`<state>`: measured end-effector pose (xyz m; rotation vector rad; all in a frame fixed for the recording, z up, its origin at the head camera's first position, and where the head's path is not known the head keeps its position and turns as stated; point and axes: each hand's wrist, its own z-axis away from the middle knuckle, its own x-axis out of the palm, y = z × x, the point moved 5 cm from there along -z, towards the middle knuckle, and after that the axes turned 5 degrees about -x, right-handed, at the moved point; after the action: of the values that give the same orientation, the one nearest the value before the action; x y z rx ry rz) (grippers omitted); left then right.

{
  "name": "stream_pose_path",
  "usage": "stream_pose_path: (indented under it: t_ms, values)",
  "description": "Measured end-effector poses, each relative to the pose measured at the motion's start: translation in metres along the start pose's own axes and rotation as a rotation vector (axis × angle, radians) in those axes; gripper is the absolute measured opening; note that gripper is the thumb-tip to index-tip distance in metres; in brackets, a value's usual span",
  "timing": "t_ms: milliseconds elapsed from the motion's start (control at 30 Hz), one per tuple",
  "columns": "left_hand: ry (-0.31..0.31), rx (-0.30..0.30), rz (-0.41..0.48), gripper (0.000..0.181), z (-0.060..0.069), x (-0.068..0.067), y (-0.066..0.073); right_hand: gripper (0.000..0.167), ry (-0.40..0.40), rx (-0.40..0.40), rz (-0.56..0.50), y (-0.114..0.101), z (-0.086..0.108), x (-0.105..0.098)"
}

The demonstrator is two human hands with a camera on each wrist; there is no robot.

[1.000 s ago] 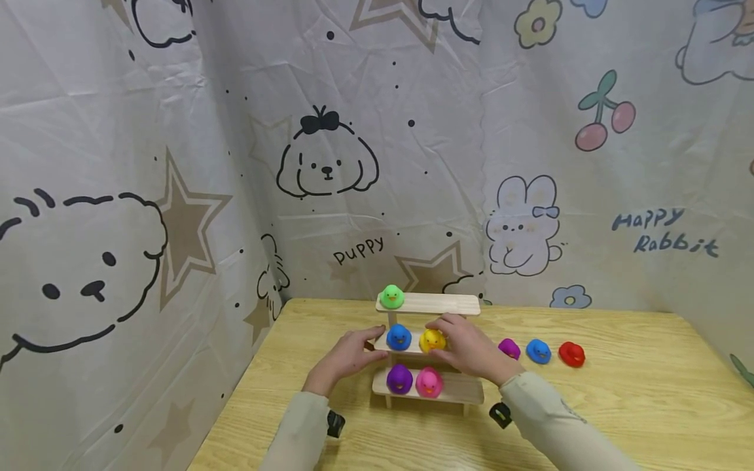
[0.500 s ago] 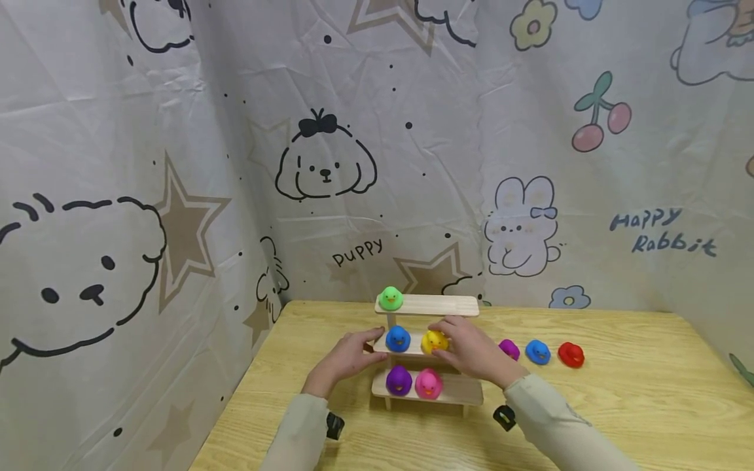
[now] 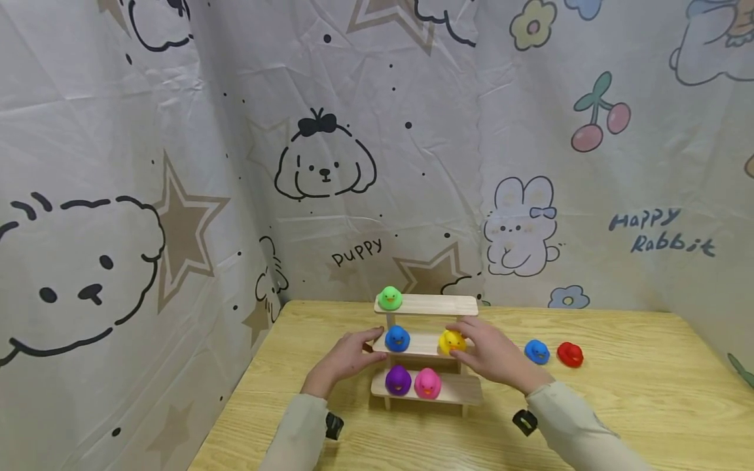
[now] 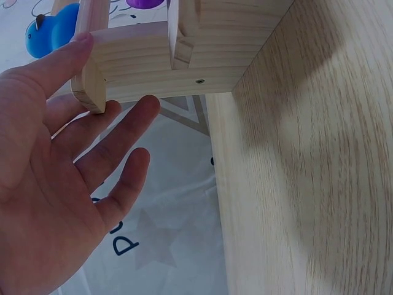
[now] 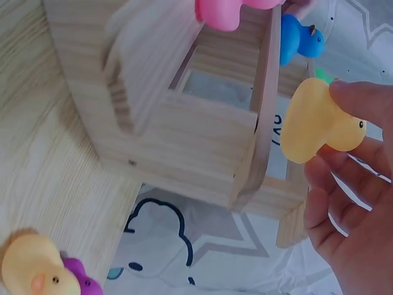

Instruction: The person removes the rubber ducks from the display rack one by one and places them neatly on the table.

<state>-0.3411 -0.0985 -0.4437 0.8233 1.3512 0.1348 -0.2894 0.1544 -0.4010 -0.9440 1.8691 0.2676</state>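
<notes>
While the L hand [image 3: 347, 356] pinches the L end of the mid board of a wooden shelf [image 3: 462, 387], thumb on one side & index on the other, the R hand [image 3: 491, 350] holds a yellow duck [image 3: 451, 341]. On the L hand the other fingers are loosely spread, off the wood, as the L wrist view shows. On the R hand the thumb & fingertips pinch the yellow duck, w/ the lower fingers bent. The yellow duck is upright at the R part of the mid tier, well apart from a blue duck [image 3: 397, 339] nr the L end; can't tell if its base touches the board.

Top tier: green duck [image 3: 390, 298], L end. Bottom tier: purple duck [image 3: 398, 380] at L, pink duck [image 3: 427, 383] just beside it.

On the wood-grain table [image 3: 636, 405], R of the shelf: 2nd blue duck [image 3: 537, 352] & red duck [image 3: 570, 354], nr each other. R wrist view also has, lower L corner, a 2nd yellow duck [image 5: 34, 264] w/ a 2nd purple duck [image 5: 83, 279] partly hidden behind it. Both arms have pale sleeves [image 3: 294, 432]; a black piece [image 3: 334, 425] shows by each wrist. Backdrop's a pale cloth [image 3: 442, 78] printed w/ stars, cherries, a bunny & a pup, plus the words "puppy" & "Happy Rabbit".
</notes>
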Motion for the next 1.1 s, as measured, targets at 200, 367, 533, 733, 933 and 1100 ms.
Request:
stream_pose_path:
  t_ms: [200, 367, 533, 733, 933, 1100]
  values:
    - [0.0, 0.001, 0.005, 0.059, 0.0, 0.0, 0.0, 0.04, 0.01, 0.023, 0.0, 0.007, 0.01, -0.008]
    - [0.001, 0.004, 0.001, 0.059, 0.0, 0.0, 0.0, 0.038, 0.043, 0.012, 0.015, 0.013, 0.019, -0.013]
    - [0.001, -0.004, 0.002, 0.059, 0.0, 0.0, -0.001, 0.039, 0.057, 0.037, 0.031, 0.019, 0.026, -0.019]
    - [0.002, -0.001, -0.001, 0.059, 0.0, 0.001, -0.002, 0.041, 0.036, 0.085, 0.042, 0.027, 0.034, -0.024]
    - [0.002, -0.001, -0.005, 0.059, -0.001, 0.001, -0.002, 0.04, 0.024, 0.116, 0.051, 0.035, 0.043, -0.029]
    - [-0.001, -0.004, -0.001, 0.059, -0.001, 0.0, -0.001, 0.039, 0.017, 0.141, 0.053, 0.041, 0.052, -0.034]
